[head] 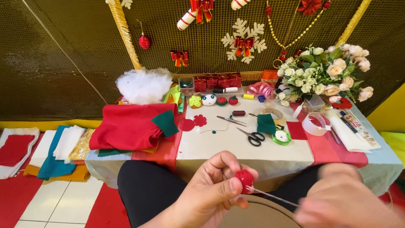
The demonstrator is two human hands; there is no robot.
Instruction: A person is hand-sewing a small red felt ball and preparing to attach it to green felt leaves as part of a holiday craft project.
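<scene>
Head view: at lower centre, the left hand point(213, 190) pinches a small round red felt piece point(244, 180) between thumb and fingers. A thin needle point(272, 196) runs from it to the blurred right hand point(344, 200), lower right, closed on it. Black-handled scissors point(252, 137) lie on the tabletop point(219, 147) above.

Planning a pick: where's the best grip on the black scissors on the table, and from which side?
Grip the scissors at the black handle loops, coming from above on the near side. They lie flat, loops toward the person, blades pointing away to the left. The green tape roll sits close on the right.
</scene>
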